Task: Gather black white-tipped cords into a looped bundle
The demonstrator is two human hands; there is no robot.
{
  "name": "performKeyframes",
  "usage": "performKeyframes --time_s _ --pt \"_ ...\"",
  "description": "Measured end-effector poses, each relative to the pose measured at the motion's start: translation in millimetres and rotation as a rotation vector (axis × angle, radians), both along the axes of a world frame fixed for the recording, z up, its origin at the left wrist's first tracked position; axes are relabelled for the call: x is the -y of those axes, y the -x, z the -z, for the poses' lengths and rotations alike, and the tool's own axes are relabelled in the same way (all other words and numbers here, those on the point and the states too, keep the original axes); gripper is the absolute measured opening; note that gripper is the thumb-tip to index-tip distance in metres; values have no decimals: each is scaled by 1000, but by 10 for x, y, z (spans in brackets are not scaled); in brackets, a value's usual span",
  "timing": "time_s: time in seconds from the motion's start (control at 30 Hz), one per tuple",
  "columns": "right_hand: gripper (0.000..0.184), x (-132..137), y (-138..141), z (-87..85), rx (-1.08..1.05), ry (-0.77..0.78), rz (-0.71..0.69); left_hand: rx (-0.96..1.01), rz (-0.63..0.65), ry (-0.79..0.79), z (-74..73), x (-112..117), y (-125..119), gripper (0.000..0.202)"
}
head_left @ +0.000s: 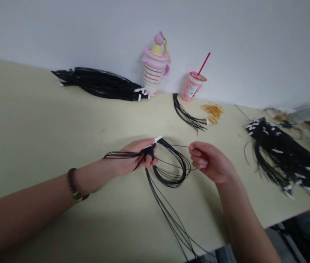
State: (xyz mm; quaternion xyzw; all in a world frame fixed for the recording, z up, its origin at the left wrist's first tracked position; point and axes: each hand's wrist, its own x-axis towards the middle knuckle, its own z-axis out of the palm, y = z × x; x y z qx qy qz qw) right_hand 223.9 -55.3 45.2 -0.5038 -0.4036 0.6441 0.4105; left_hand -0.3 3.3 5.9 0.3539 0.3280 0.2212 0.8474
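My left hand (137, 155) is closed around a bundle of thin black wires (181, 171) near its connector end. A white connector (158, 139) sticks out above the fingers. The wires curve in a loop to the right of that hand, while other strands hang down toward the table's front edge and a few pass back over the wrist. My right hand (207, 160) is pinched on a single thin black wire (179, 145), pulled out nearly straight from the bundle. Its fingertips are partly hidden by the curled fingers.
A large black wire bundle (102, 84) lies by the wall, beside a pink striped cup (152, 75). Right of it are a pink drink cup with straw (192, 87), a small wire bundle (186, 115) and yellow rubber bands (212, 111). More wires (289, 153) are piled near another person at far right.
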Motion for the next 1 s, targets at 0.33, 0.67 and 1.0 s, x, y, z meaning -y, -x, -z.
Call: performKeyframes --time_s 0.33,0.67,1.0 --pt "25 26 247 207 457 14 -159 73 -161 -26 69 -14 5 28" --pt "24 66 169 144 664 -224 -166 76 -114 34 120 -56 65 21" --pt "13 299 555 90 846 -799 -86 20 -140 -19 84 -5 -7 24"
